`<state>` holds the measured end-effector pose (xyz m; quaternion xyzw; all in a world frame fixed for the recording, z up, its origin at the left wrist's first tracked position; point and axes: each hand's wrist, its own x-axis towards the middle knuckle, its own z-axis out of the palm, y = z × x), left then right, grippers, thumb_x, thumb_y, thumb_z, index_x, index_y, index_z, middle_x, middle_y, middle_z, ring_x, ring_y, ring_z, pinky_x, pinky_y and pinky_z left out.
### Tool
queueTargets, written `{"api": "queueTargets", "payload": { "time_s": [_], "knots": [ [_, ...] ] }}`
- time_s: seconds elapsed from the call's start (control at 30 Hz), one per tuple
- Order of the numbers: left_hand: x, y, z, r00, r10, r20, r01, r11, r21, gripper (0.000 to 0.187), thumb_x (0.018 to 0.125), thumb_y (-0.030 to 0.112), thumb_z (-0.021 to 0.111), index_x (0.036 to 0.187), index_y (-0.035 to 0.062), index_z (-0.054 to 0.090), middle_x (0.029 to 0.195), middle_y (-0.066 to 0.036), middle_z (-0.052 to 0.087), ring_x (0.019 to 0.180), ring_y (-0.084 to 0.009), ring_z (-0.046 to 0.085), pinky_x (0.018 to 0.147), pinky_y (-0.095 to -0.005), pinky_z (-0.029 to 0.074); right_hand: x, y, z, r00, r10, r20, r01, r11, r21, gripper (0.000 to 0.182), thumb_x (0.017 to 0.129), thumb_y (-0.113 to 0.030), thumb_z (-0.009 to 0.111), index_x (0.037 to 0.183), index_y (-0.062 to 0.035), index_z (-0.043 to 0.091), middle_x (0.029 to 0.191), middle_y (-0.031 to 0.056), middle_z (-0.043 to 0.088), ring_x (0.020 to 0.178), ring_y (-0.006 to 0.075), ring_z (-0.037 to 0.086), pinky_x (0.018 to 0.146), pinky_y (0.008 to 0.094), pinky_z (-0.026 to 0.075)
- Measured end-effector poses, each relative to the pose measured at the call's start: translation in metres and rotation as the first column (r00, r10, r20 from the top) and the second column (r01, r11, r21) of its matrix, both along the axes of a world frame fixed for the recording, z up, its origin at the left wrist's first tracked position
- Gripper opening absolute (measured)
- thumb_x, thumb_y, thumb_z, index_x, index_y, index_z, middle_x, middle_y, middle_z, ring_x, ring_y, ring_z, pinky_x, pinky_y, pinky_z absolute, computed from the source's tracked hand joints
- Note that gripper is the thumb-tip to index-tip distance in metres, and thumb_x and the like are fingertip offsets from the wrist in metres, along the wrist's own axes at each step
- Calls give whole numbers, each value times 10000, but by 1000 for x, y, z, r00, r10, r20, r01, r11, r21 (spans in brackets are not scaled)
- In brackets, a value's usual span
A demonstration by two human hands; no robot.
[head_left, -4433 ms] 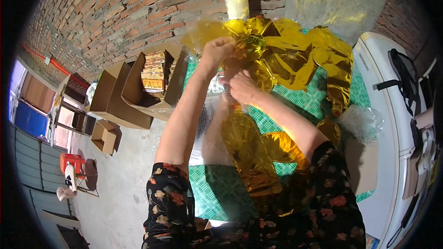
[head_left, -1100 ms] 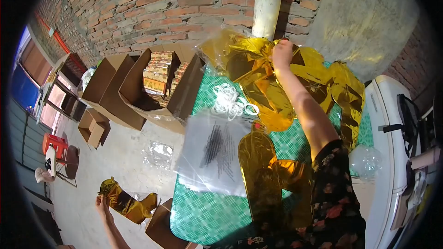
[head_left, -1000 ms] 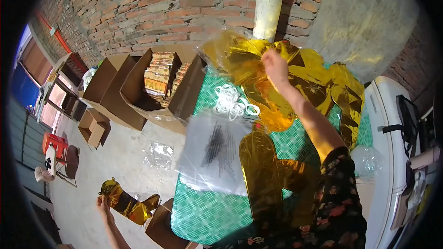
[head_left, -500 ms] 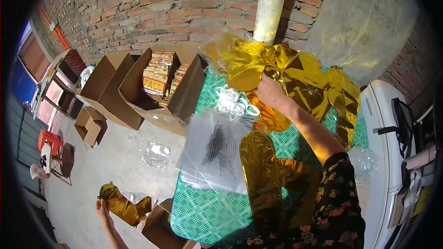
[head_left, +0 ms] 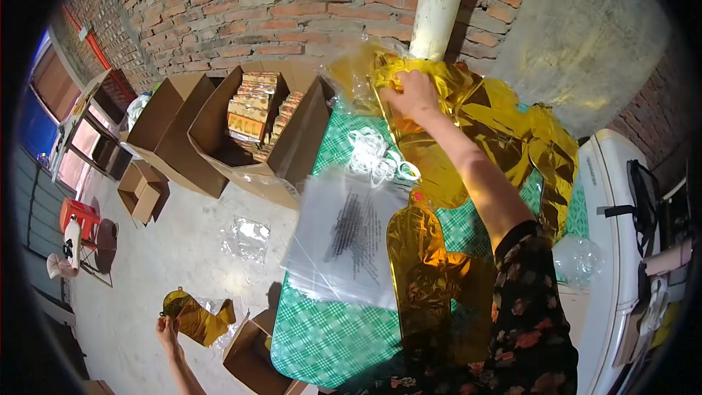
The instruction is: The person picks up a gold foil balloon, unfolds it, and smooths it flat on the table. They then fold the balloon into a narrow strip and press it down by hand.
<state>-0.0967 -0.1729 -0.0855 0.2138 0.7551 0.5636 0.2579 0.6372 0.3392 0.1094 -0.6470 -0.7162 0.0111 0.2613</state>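
At the lower left, my left hand [head_left: 168, 328] pinches the end of a flat gold foil balloon [head_left: 205, 322], which hangs out over the floor. My right hand [head_left: 414, 95] reaches across the table to the heap of gold foil balloons [head_left: 497, 113], its fingers closed on the foil at the near left side of the heap. Another flat gold foil balloon [head_left: 420, 271] lies under my right forearm, partly covered by the sleeve. White ribbon loops [head_left: 371, 153] and a stack of clear printed plastic bags [head_left: 347, 238] rest left of it.
The table has a green checked cloth [head_left: 314, 344]. An open carton [head_left: 252, 366] stands beside its near left corner. Beyond are a carton of printed packets [head_left: 252, 113], another large carton [head_left: 172, 132] and a small box [head_left: 142, 194]. A white pipe [head_left: 439, 7] rises behind the table.
My right hand has moved up and left over the heap, shifting the foil under it. My left hand still holds its balloon, which has swung slightly. The view has shifted a little.
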Motion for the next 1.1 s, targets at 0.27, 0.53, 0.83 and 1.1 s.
{"api": "queueTargets", "payload": {
  "time_s": [0.27, 0.53, 0.83, 1.1],
  "knots": [
    [-1, -7, -17, 1000, 5, 30, -4, 999, -54, 140, 1018, 151, 652, 916, 85, 583, 884, 9, 631, 773, -97, 638, 725, -245, 581, -29, -18, -13, 988, -87, 125, 83, 996, 41, 592, 838, -497, 723, 1222, -56, 630, 1261, 151, 549, 1224, 343, 468, 1033, 535, 345],
    [8, -11, -33, 1000, -3, 13, 4, 999, -50, 142, 1020, 145, 640, 897, 104, 581, 843, 18, 599, 711, -88, 601, 693, -257, 574, -21, 0, -5, 998, -6, 69, 12, 996, -84, 546, 860, -434, 710, 1196, -11, 631, 1270, 180, 559, 1242, 355, 479, 1018, 536, 424],
    [8, -21, -49, 1000, -10, 29, 13, 995, -95, 155, 1007, 156, 659, 889, 96, 579, 840, 11, 576, 751, -96, 598, 708, -274, 580, -40, -6, 4, 983, -24, 181, 52, 987, -153, 624, 841, -355, 731, 1309, 22, 564, 1327, 223, 534, 1299, 379, 452, 1097, 487, 415],
    [0, -35, -68, 998, 4, 58, 2, 995, -102, 168, 997, 150, 676, 881, 91, 571, 815, 9, 583, 708, -108, 617, 687, -282, 587, -30, 10, -33, 979, -16, 203, -15, 988, 151, 274, 852, -86, 596, 1102, 23, 625, 1165, 235, 620, 1131, 419, 568, 986, 484, 493]
  ]
}}
